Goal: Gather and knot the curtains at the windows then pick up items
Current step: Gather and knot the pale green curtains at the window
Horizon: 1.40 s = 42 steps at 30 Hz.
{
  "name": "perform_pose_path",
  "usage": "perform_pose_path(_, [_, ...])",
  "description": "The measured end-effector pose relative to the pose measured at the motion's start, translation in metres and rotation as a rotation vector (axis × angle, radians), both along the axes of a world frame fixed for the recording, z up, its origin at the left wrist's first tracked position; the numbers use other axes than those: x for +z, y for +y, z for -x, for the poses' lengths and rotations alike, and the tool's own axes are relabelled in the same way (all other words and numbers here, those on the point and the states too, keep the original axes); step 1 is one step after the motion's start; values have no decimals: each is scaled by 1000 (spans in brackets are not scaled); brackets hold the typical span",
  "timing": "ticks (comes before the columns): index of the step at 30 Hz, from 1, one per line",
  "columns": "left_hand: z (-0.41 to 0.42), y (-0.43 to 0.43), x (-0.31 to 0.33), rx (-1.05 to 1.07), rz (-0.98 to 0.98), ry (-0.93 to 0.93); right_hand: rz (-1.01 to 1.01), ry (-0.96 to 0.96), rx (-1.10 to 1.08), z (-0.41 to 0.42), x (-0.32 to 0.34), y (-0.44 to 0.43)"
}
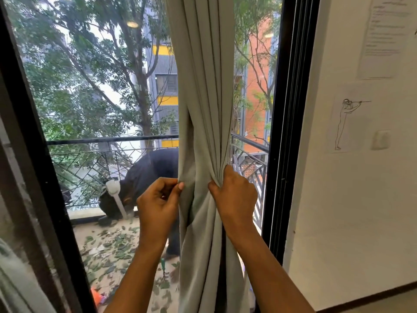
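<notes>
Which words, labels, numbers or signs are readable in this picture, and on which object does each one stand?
No text here can be read.
Printed sheet, top right: several lines of print, too small and blurred to read.
Drawing sheet below it: only a line figure, no words visible.
Curtain: no label or print visible.

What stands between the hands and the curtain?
Nothing visible. The left hand pinches the left edge of the pale grey-green fabric curtain; the right hand grips its bunched folds. A person in dark clothes bends over on the balcony behind it.
</notes>
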<state>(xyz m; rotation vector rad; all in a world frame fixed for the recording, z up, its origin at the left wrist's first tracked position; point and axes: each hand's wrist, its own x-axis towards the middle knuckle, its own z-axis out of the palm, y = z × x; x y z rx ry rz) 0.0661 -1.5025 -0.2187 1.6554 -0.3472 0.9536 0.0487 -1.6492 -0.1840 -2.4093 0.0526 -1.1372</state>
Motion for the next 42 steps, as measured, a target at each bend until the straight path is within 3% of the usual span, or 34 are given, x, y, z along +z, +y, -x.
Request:
perform_pose_path(13, [0, -30, 2, -103, -6, 87, 66, 17, 266, -7, -9, -9])
perform_pose_path(21, [-3, -39, 0, -214, -10, 190, 142, 164, 512, -2, -10, -34])
perform_pose_path(28, [-7, -48, -2, -98, -15, 197, 1, 394, 759, -11, -8, -60])
perform_pose_path(32, [-4, -51, -4, -50, -73, 176, -239, 428, 836, -11, -9, -66])
perform_pose_path(42, [-9, -47, -4, 49, -98, 143, -420, 483, 964, -17, -24, -65])
